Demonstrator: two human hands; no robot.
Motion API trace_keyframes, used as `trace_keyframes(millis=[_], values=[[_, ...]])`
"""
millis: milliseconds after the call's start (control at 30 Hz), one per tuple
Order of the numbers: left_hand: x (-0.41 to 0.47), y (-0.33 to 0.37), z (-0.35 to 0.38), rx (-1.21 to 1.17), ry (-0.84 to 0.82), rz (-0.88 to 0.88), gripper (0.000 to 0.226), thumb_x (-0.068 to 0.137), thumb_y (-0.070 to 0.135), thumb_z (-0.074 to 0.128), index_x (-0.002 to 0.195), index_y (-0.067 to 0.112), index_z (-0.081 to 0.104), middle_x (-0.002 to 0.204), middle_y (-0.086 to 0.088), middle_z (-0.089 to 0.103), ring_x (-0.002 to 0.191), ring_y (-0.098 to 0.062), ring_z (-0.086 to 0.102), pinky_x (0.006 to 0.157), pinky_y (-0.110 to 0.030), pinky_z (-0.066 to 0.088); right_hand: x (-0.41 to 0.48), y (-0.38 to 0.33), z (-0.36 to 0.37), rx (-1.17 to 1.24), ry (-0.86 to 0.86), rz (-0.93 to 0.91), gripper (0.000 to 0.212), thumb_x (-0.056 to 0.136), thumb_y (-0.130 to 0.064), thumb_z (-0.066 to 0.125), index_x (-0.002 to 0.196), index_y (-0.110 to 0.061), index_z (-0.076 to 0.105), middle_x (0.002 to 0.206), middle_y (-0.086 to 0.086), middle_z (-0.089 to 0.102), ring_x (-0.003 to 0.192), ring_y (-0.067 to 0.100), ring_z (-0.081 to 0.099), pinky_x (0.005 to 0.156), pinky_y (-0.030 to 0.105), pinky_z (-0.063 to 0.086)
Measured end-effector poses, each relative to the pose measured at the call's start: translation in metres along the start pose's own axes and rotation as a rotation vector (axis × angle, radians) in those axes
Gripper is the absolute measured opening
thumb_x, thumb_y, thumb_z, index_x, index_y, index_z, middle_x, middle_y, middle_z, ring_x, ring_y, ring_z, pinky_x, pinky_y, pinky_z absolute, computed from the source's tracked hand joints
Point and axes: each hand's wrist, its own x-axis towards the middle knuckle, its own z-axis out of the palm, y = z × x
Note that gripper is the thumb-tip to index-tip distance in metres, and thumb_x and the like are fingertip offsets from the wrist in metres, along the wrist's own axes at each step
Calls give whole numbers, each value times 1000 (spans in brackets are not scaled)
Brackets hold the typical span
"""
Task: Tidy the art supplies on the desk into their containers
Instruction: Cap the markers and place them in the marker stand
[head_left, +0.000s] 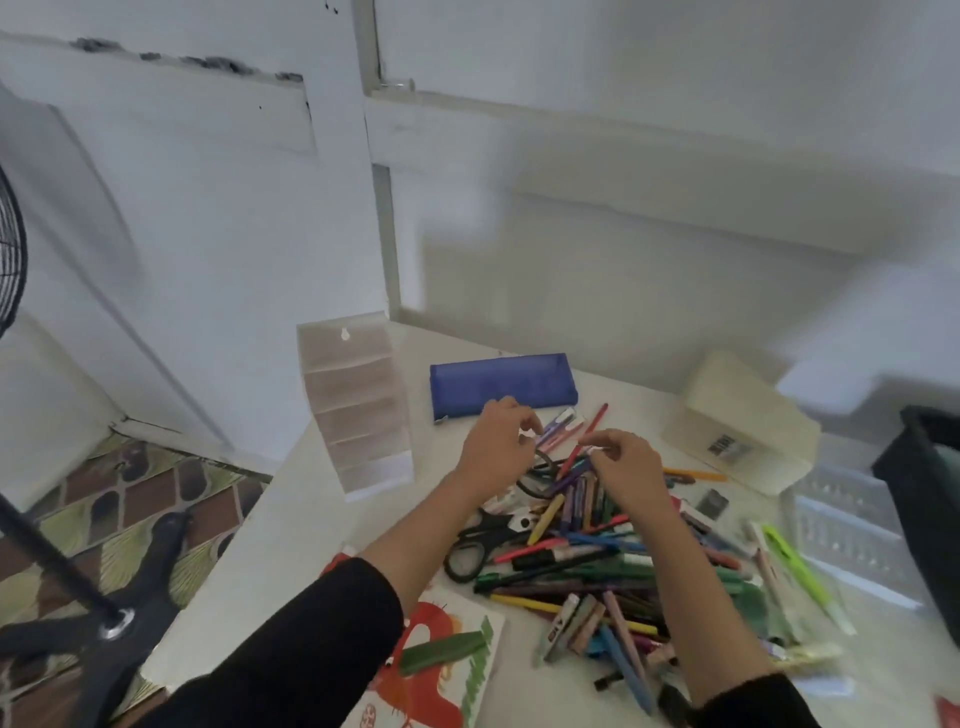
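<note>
We take the blue pencil case (503, 383) as our marker: it lies flat and zipped at the far side of the white counter (291, 545). Just in front of its near edge our left hand (498, 441) hovers with its grip closed down, thumb meeting curled fingertips on a small white piece (530, 432); blur keeps us from saying what that piece is. A little nearer to us than the case and off its right end, our right hand (628, 467) has its grip drawn in too, fingertips pinching a thin pale item (596, 450). The two hands are close together but apart. The pile of pens and markers (587, 551) spreads from just in front of the case towards us, heaped and crossing at every angle, and both forearms reach over it. Black scissors (475, 545) lie on the pile's edge, in front of the case's left end. Left of the case, just beside it, a clear tiered organiser (358, 410) stands upright. Right of the case, well apart, a cream box (737, 415) rests on the counter, and beyond that box sit a clear ribbed basket (852, 525) and a dark bin (930, 493). Well in front of the case, at the near counter edge, lies a red and green printed sheet (447, 670). Far left of the case, down on the floor, we see a black fan stand (104, 597).
</note>
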Motion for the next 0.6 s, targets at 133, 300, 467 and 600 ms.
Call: trace_keyframes(millis=[133,300,467,600], values=[[39,-2,7,174,-170,-126,24,87,9,54,108,13,66,116,-5,61,107,-24,56,90,-40,48,38,9,-12,-175,-46,-27,18,87,-9,55,96,-15,69,113,10,60,97,29,61,89,37,49],[61,-4,26,307,-278,-200,27,91,27,56,116,18,64,120,-1,63,104,-22,59,85,-36,50,73,16,-6,-514,-134,-68,41,91,-35,53,125,-13,55,129,14,41,121,32,36,96,33,31],[66,4,43,305,-270,-228,28,86,40,63,86,13,70,85,-9,68,78,-24,61,68,-35,49,82,13,7,-665,-113,-56,53,87,-50,54,122,-11,55,135,10,31,125,30,27,92,41,40],[64,4,50,246,-190,-281,29,81,39,70,86,12,74,82,-5,69,74,-21,60,65,-32,48,82,18,18,-744,-71,-28,51,87,-57,52,116,-16,61,140,7,27,127,28,25,94,42,35]])
